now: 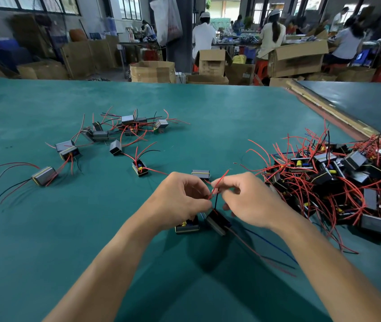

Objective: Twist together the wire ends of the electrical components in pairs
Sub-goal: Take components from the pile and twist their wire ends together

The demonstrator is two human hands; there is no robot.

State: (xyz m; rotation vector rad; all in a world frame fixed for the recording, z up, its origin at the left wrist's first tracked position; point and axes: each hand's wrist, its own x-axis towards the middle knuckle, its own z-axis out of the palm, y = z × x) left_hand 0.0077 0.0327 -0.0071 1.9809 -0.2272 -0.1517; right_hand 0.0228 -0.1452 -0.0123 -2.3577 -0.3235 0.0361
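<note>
Left hand (180, 198), right hand (246, 201) — both pinching red wire (220, 182) and black wire (216, 199) just above tilted component (217, 222), green table (91, 228). Hazard: ends may slip apart untwisted if either pinch loosens — likely, not certain.

Two bare forearms, uncovered along their whole visible length from the lower edge of the view up to the narrow wrists, end in the left grip (180, 198) and the right grip (246, 201), both plain bare human hands with slender fingers.
</note>
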